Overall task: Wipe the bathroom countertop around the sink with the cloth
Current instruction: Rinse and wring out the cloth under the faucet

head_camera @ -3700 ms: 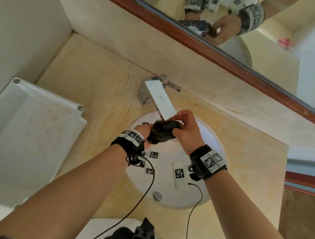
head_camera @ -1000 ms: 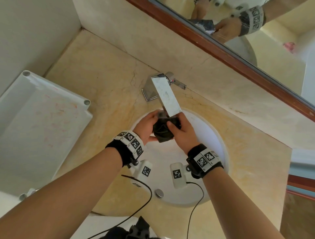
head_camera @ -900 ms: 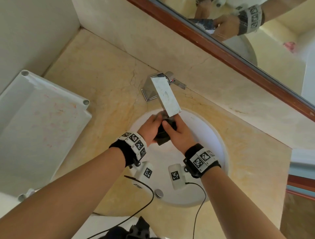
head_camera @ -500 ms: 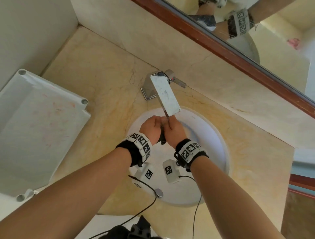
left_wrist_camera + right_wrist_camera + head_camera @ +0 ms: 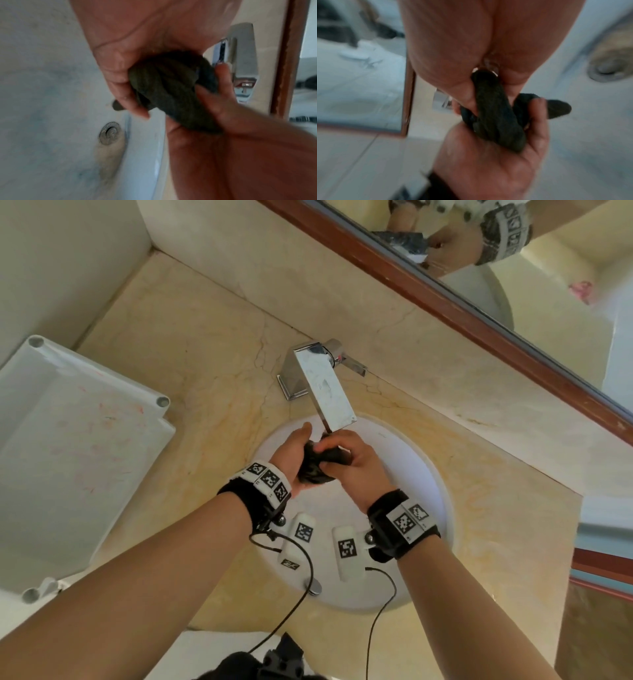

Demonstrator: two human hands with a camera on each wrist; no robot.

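Item 1: dark, bunched, twisted cloth (image 5: 317, 465). Located above the round white sink basin (image 5: 407, 460), just below the tip of the flat chrome faucet spout (image 5: 325, 390), clear of the bench surface. In the left wrist view it shows as a thick rolled knot (image 5: 173, 92); in the right wrist view as a narrow twisted rope (image 5: 496, 113).

Item 2: your left hand (image 5: 291, 451). Clenched on the left end of the cloth, thumb raised toward the spout; fingers (image 5: 123, 86) curl round the roll.

Item 3: your right hand (image 5: 352, 462). Clenched on the right end of the cloth, fingers wrapped over the top, touching your left hand.

Item 4: change against half a second ago. Your hands were then pressed tight together with the cloth almost hidden; they have now parted a little and more of the cloth shows between them. Your right wrist has swung outward to the right.

Item 5: cream marble bench (image 5: 191, 344) around the sink. The cloth is not in contact with it.

Item 6: white plastic tray (image 5: 68, 446), at the left of the bench, well apart from your hands.

Item 7: metal drain (image 5: 109, 133) in the basin, below your hands.

Item 8: wood-framed mirror (image 5: 445, 302) behind the faucet, reflecting your hands.
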